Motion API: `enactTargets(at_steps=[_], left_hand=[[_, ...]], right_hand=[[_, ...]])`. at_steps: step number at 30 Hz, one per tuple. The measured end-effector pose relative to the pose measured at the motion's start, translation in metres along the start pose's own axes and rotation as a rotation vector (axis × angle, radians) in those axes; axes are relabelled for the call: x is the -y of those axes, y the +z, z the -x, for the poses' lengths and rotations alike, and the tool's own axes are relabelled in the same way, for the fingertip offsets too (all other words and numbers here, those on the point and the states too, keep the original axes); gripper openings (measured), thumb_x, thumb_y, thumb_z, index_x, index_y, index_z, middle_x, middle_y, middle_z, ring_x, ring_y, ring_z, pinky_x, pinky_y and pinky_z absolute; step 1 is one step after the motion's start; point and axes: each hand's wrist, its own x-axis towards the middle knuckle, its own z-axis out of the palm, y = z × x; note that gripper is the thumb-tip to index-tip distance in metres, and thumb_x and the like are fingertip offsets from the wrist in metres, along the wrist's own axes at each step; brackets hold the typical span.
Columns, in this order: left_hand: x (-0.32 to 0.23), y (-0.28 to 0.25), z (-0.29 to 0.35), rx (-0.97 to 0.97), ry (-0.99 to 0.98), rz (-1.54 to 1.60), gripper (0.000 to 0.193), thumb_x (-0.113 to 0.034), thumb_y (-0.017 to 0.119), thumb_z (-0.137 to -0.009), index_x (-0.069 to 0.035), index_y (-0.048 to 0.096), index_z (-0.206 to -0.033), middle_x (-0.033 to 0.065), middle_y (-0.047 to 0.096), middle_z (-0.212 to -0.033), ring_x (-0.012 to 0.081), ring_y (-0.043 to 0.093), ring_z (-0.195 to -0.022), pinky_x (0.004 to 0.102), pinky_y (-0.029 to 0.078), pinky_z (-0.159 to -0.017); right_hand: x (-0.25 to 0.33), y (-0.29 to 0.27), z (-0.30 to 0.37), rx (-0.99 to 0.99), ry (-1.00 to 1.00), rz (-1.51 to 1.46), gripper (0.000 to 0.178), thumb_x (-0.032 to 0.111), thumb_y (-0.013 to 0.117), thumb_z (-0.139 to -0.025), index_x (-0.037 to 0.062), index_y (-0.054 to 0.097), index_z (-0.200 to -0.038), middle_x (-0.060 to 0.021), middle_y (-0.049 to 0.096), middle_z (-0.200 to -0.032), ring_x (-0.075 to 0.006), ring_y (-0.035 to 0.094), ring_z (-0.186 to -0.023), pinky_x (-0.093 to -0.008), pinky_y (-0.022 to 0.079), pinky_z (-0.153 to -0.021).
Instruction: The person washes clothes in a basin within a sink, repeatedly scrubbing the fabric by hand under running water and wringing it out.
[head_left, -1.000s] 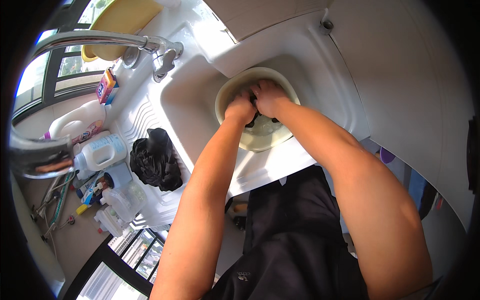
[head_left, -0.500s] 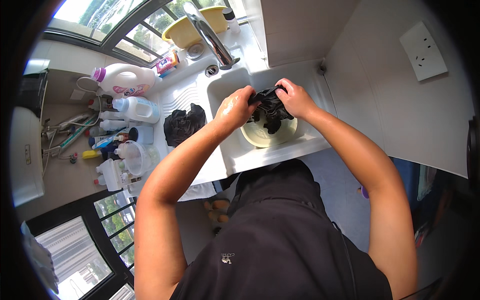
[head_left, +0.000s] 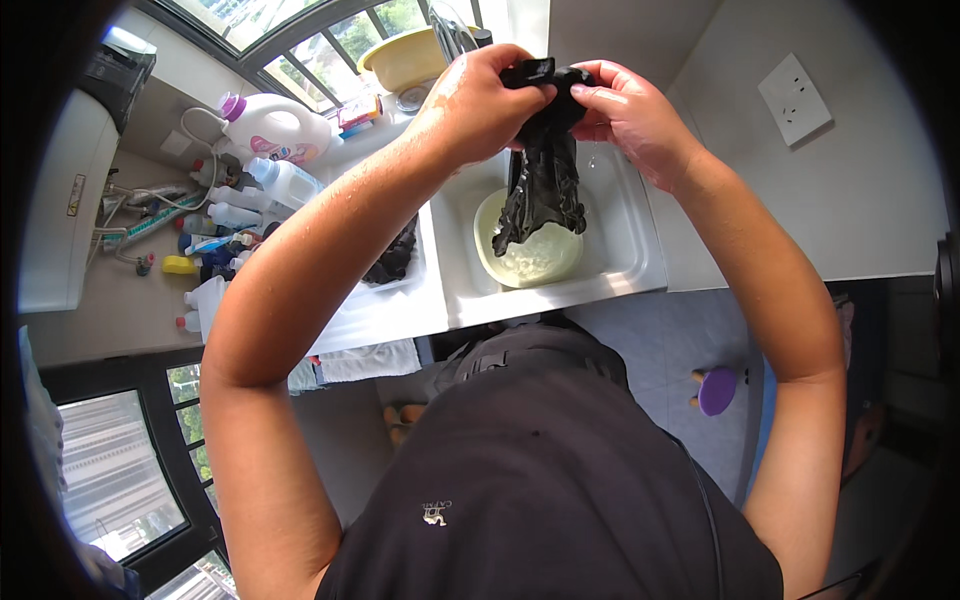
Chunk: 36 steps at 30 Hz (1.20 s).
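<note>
A wet black garment (head_left: pixel 540 190) hangs from both my hands over the sink, its exact kind not plain from its bunched shape. My left hand (head_left: pixel 487 100) pinches its upper edge on one side, while my right hand (head_left: pixel 632 112) grips the other side with thumb and fingers. The garment's lower end dangles above a pale yellow basin (head_left: pixel 487 250) holding cloudy water. That basin stands inside the white sink (head_left: pixel 625 255). Another black cloth heap (head_left: pixel 395 262) lies on the drainboard, partly hidden behind my left forearm.
Detergent jugs and several bottles (head_left: pixel 285 182) crowd the left side of the counter. At the back, a yellow tub (head_left: pixel 400 62) leans by the window near the faucet (head_left: pixel 450 30), which my left hand partly covers. A purple-topped stool (head_left: pixel 717 391) stands on the floor at right.
Both hands have risen from the basin, lifting the black garment, which now hangs stretched downward out of the water. The view has shifted slightly too.
</note>
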Motion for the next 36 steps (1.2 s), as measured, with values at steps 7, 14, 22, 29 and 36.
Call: enactTargets(at_steps=[7,14,22,29,36], left_hand=[[-0.017,0.019,0.004,-0.036,0.146,-0.152,0.037,-0.033,0.082,-0.093,-0.001,0.078,-0.110,0.0077,0.074,-0.107,0.0142,0.070,-0.083,0.0313,0.054,-0.077],[0.036,0.022,0.028,-0.171,0.449,-0.177,0.049,-0.030,0.080,-0.095,-0.009,0.066,-0.137,0.0109,0.062,-0.131,0.0225,0.063,-0.116,0.0371,0.055,-0.095],[0.090,0.067,0.026,-0.159,0.048,-0.122,0.079,-0.034,0.086,-0.084,-0.003,0.047,-0.147,0.0185,0.058,-0.141,0.0364,0.061,-0.129,0.0442,0.052,-0.107],[0.088,0.105,-0.029,-0.222,0.321,0.071,0.039,-0.019,0.079,-0.086,-0.003,0.064,-0.118,0.0172,0.070,-0.116,0.0355,0.071,-0.108,0.0436,0.056,-0.091],[0.089,0.139,-0.020,-0.284,0.266,0.378,0.022,-0.015,0.079,-0.087,-0.006,0.070,-0.105,0.0136,0.075,-0.090,0.0242,0.072,-0.084,0.0359,0.057,-0.083]], right_hand=[[-0.002,0.015,0.001,-0.012,-0.291,0.155,0.041,0.007,0.085,-0.088,0.0041,0.065,-0.124,-0.0017,0.070,-0.107,-0.0119,0.067,-0.101,-0.0292,0.055,-0.093],[0.010,0.011,0.001,-0.054,-0.123,0.091,0.019,0.002,0.067,-0.098,0.0037,0.069,-0.117,-0.0043,0.073,-0.106,-0.0120,0.071,-0.100,-0.0310,0.061,-0.091],[-0.006,0.016,-0.005,-0.088,-0.084,0.173,0.017,0.000,0.058,-0.091,0.0069,0.069,-0.103,0.0012,0.067,-0.099,-0.0111,0.060,-0.097,-0.0261,0.047,-0.093],[-0.030,0.045,-0.014,-0.371,-0.222,-0.196,0.021,0.003,0.051,-0.086,0.0013,0.070,-0.094,-0.0035,0.065,-0.086,-0.0141,0.060,-0.085,-0.0278,0.049,-0.082],[-0.021,0.031,-0.016,-0.469,-0.322,-0.377,0.015,0.002,0.044,-0.090,0.0014,0.059,-0.086,-0.0075,0.060,-0.081,-0.0186,0.056,-0.071,-0.0356,0.049,-0.068]])
